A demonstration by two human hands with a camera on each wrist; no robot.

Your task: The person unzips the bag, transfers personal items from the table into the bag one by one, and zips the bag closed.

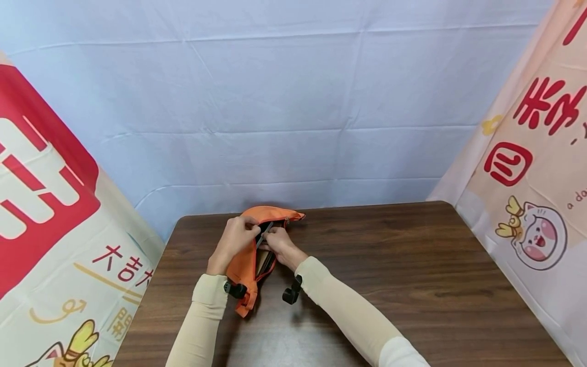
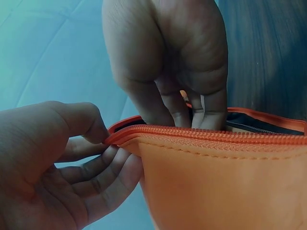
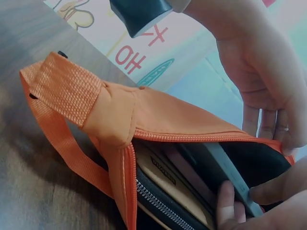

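Note:
An orange zip bag [image 1: 240, 265] lies at the table's back left, its top unzipped. With thumb and fingers my left hand [image 1: 234, 237] pinches the bag's zip edge [image 2: 125, 134] near one end and holds the mouth apart. My right hand [image 1: 282, 247] reaches into the opening. Its thumb and fingers pinch a flat grey slab [image 3: 230, 168], shaped like a phone, that stands on edge inside; its lower part is hidden in the bag. Beside the slab sits a tan zipped pouch [image 3: 165, 173] with a black zip.
The bag's orange strap loop [image 3: 57, 129] hangs off its near end, over the brown wooden table [image 1: 390, 255]. A pale cloth [image 1: 275, 102] hangs behind the table's back edge. Printed banners [image 1: 527, 204] stand on both sides.

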